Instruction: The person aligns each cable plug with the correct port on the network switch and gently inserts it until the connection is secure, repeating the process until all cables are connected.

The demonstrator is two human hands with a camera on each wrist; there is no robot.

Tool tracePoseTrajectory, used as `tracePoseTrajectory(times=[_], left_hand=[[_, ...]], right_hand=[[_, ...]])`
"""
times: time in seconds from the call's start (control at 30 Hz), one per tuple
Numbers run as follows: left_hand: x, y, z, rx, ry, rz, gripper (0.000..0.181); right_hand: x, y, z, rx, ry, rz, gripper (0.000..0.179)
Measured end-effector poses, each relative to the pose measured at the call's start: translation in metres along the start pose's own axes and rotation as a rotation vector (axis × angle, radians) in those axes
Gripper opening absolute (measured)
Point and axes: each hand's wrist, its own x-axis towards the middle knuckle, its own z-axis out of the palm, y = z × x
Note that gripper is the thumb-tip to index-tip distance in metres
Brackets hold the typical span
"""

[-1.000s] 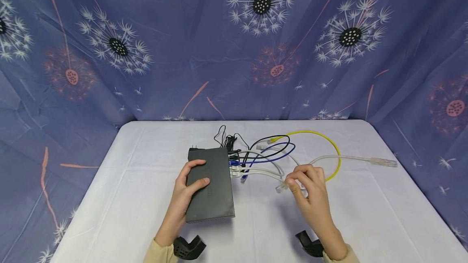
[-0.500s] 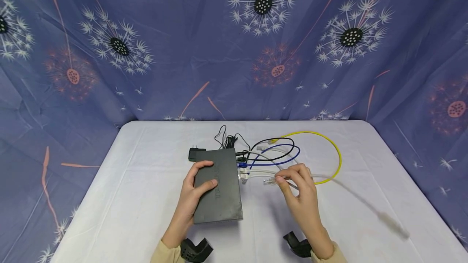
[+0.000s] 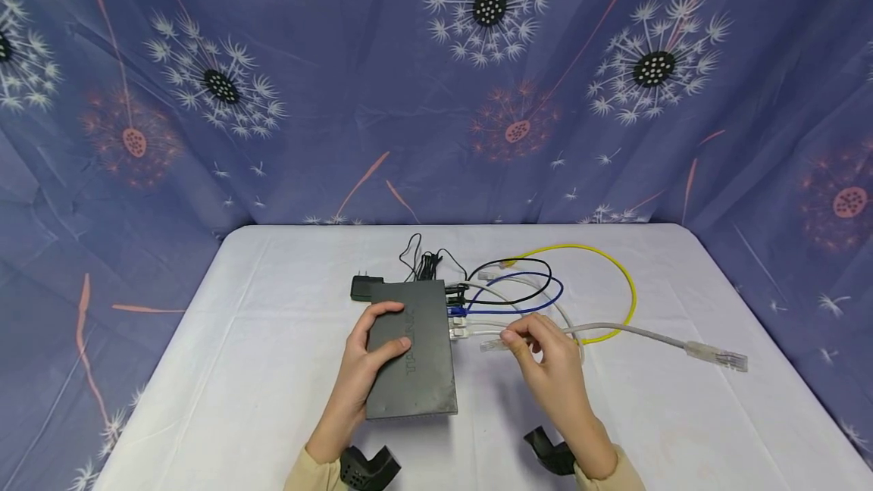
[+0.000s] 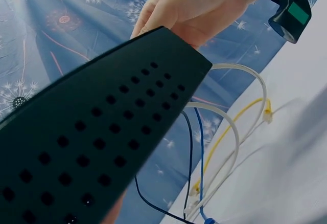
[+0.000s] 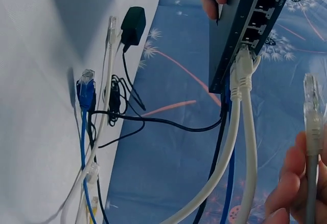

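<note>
My left hand grips a dark grey network switch by its left side, thumb on the top face, and holds it raised. White cables, a blue cable and black cables lead from its port side. In the right wrist view, several bare ports show beside the white plugs. My right hand pinches a grey Ethernet cable just behind its clear plug, which points toward the switch, a small gap away. The cable's other end sticks out to the right of the hand.
A black power adapter lies behind the switch, with its bundled black cord beside it. A yellow cable curves across the back right of the white table. A patterned blue cloth hangs behind.
My left hand has shifted right with the switch. My right hand has moved left, bringing the plug closer to the ports. The cable's free end has swung down, then partly back up.
</note>
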Motion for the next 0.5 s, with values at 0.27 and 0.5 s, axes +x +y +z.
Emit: tracePoseTrajectory(times=[0.27,0.5], left_hand=[[0.0,-0.0009,0.0009,0.003,-0.007,-0.001,0.047],[0.0002,-0.0021,0.001,0.006,-0.005,-0.011,0.047]], right_hand=[[0.0026,-0.0058,-0.0006,0.059,-0.06,0.036,0.018],[0.0013,-0.0104,-0.0032,0.126,-0.141,0.105,0.018]])
